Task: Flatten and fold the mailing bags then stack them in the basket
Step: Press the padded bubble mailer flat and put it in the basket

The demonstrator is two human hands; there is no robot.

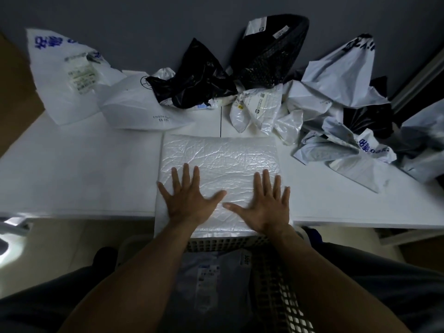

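A white crinkled mailing bag (221, 157) lies flat on the white table (79, 169), its near edge hanging over the table's front. My left hand (189, 198) presses on its near left part, fingers spread and straight. My right hand (264, 203) presses flat on its near right part, fingers spread too. Below the table edge, between my arms, stands a white lattice basket (276, 284). A folded grey bag with a label (211, 282) lies inside it.
Crumpled bags crowd the back of the table: white ones with blue print (69, 75) at the left, black ones (199, 78) in the middle, grey and white ones (341, 111) at the right. A dark wall rises behind. The table's seam (220, 121) runs down the middle.
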